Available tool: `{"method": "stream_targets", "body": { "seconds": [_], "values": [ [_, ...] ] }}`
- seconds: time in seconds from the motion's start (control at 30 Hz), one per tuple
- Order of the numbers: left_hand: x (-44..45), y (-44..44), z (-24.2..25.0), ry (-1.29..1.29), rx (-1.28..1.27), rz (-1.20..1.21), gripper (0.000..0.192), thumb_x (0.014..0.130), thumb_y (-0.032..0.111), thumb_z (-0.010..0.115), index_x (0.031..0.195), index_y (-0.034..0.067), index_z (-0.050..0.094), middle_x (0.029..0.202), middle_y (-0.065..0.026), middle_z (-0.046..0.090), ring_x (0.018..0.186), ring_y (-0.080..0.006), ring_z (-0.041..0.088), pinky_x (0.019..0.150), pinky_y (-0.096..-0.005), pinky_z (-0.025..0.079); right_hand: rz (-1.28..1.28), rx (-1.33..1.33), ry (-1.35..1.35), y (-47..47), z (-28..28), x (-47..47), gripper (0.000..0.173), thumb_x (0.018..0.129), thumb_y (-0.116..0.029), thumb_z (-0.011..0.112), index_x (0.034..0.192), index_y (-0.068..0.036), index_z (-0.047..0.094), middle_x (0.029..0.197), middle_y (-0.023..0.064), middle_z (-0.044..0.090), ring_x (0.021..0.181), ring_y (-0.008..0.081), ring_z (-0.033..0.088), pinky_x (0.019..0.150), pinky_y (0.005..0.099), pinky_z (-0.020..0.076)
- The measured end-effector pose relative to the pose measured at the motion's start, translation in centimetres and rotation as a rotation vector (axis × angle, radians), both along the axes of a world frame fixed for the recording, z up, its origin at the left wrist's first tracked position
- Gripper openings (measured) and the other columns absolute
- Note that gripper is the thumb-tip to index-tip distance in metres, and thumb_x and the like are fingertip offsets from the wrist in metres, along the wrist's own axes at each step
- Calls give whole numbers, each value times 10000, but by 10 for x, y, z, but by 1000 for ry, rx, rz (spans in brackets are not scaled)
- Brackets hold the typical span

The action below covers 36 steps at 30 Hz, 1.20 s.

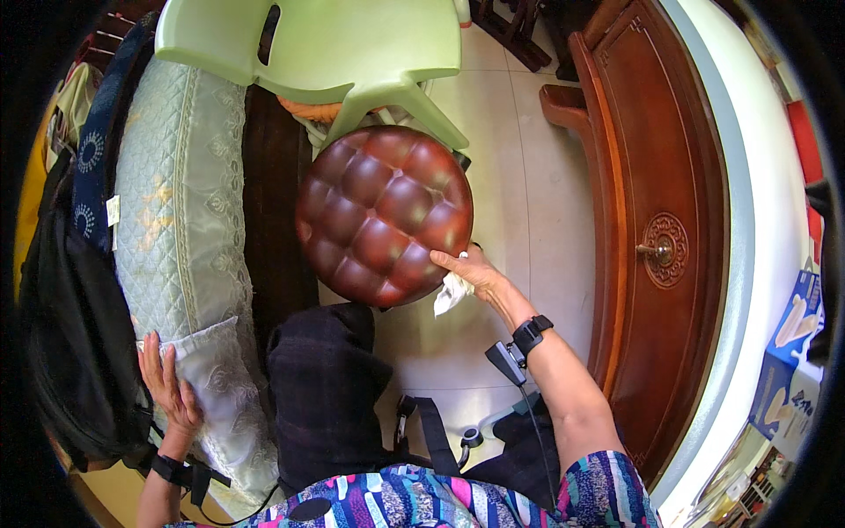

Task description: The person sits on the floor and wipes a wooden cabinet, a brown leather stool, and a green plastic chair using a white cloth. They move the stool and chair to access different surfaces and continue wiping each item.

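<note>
A round stool with a tufted, red-brown leather-look seat (pixel 386 214) stands in front of my knees. My right hand (pixel 472 269) is at its near right edge, the thumb lying on top of the seat and the other fingers mostly hidden at the side. A crumpled white cloth (pixel 454 292) is held in that hand and hangs below the rim. To the left, my left hand (pixel 168 389) rests with fingers a little apart on a pale quilted seat cover (pixel 158 224) with lace trim. Nothing shows in the left hand.
Just beyond the stool is a light green plastic chair (pixel 370 39). A carved wooden cabinet (pixel 667 165) with a metal knob lines the right side. At far left lies a black bag (pixel 79 317) beside a dark blue patterned cloth (pixel 96 145). Pale floor tiles (pixel 554 218) run between.
</note>
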<state>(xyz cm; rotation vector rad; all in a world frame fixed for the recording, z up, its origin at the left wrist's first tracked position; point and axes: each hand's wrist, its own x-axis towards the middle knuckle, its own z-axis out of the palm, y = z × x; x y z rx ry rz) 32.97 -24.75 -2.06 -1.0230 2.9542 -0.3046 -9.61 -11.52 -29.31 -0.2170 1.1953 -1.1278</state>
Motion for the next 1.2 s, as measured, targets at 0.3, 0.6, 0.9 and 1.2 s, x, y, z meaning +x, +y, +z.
{"method": "stream_targets", "body": {
  "seconds": [0.3, 0.6, 0.9, 1.2],
  "values": [
    [10, -5, -4, 10, 40, 9, 478, 901, 283, 317, 1317, 61, 401, 1398, -225, 316, 1311, -386, 278, 1072, -514, 140, -135, -4, 40, 26, 52, 2, 661, 679, -281, 777, 1215, -50, 467, 1136, 86, 550, 1059, 191, 512, 936, 340, 397],
    [1, -3, -4, 64, 34, 4, 484, 893, 297, 338, 1305, 62, 433, 1399, -202, 331, 1318, -354, 278, 1083, -481, 145, -288, 56, 30, 43, 101, 30, 710, 678, -248, 787, 1251, -70, 409, 1111, 72, 550, 1004, 173, 532, 910, 327, 420],
    [-3, -1, -2, 46, 36, 2, 472, 890, 266, 349, 1309, 67, 435, 1398, -179, 344, 1315, -337, 288, 1082, -477, 156, -333, 49, 167, 54, 126, 34, 645, 602, -174, 824, 1125, -4, 486, 1051, 126, 596, 926, 191, 579, 841, 327, 471],
    [-6, 1, 2, -6, 32, 30, 480, 867, 247, 387, 1321, 96, 428, 1418, -150, 322, 1331, -301, 263, 1088, -455, 143, -240, 245, 216, 101, 167, 40, 625, 629, -123, 801, 1139, 6, 463, 1036, 124, 593, 910, 192, 581, 832, 323, 477]
  ]
}}
